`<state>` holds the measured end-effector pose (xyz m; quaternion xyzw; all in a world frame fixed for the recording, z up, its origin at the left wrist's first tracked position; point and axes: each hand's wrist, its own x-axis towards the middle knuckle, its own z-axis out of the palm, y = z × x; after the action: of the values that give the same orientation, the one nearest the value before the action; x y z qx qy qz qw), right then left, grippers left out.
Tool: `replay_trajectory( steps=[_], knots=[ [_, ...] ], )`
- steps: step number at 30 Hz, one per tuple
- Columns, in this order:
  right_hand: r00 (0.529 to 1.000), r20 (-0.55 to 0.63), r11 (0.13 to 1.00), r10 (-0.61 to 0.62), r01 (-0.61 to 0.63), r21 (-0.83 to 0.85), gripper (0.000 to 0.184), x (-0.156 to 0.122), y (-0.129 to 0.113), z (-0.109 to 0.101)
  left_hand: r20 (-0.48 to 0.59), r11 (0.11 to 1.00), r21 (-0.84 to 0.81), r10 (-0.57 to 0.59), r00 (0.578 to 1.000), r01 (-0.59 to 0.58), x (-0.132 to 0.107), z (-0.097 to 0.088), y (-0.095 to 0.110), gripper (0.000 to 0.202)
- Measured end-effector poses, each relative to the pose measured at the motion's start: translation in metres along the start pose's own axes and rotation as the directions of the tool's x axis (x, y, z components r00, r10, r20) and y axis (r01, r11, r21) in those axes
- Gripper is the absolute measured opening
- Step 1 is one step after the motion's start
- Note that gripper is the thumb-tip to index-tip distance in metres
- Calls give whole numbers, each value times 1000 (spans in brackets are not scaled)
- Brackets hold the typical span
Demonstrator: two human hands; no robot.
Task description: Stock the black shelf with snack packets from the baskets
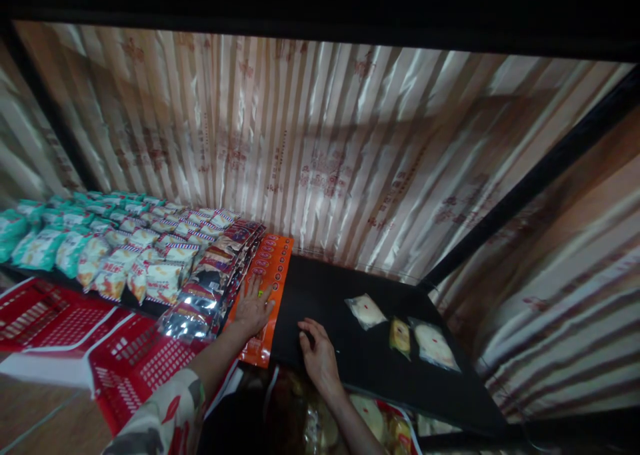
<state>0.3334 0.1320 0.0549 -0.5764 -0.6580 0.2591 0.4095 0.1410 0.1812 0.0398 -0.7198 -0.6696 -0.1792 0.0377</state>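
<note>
My left hand lies flat with fingers spread on an orange packet that rests on a black shelf. My right hand rests palm down on the bare black shelf just right of that packet, fingers slightly curled and holding nothing. Left of the orange packet lies a row of overlapping silver and dark red packets. To the right of my right hand lie three small clear-wrapped pastries.
Rows of white, red and teal snack bags fill the shelf's left part. Red plastic baskets stand below at the left. A striped satin curtain backs the shelf, with a black frame post at the right. More packets show below the shelf edge.
</note>
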Motion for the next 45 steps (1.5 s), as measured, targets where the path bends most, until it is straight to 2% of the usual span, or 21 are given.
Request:
replay_trajectory(
  steps=[11,20,26,28,31,34,36,39,42,45],
  knots=[
    [999,27,999,25,-25,29,28,-20,2,-7,60,1000,3,22,998,-22,-7,3,5,48],
    [999,3,996,54,-54,66,27,-25,-4,-8,24,999,24,28,999,-29,-8,9,3,50],
    [997,-14,995,71,-69,68,28,-37,1,-16,59,999,-4,51,997,-50,-8,-9,8,49],
    [997,-38,996,64,-62,64,28,-43,7,-19,33,997,-17,73,997,-72,-10,-18,18,46],
    [994,-93,997,59,-54,59,28,-55,18,-24,-22,989,-93,117,993,-118,-21,-30,45,39],
    [986,-142,993,88,-75,90,30,-70,31,-30,-40,933,-252,253,967,-255,-47,-37,81,38],
    [980,-155,988,128,-112,110,31,-80,39,-36,7,887,-350,325,946,-302,-71,-39,104,38],
    [971,-168,985,168,-157,73,31,-96,51,-51,126,846,-455,369,921,-277,-110,-35,133,38],
    [965,-178,980,192,-197,-14,32,-111,67,-70,239,849,-462,397,886,-255,-144,-26,151,36],
    [955,-163,953,246,-269,-139,34,-124,83,-90,329,877,-402,407,852,-263,-167,-14,159,36]
  ],
)
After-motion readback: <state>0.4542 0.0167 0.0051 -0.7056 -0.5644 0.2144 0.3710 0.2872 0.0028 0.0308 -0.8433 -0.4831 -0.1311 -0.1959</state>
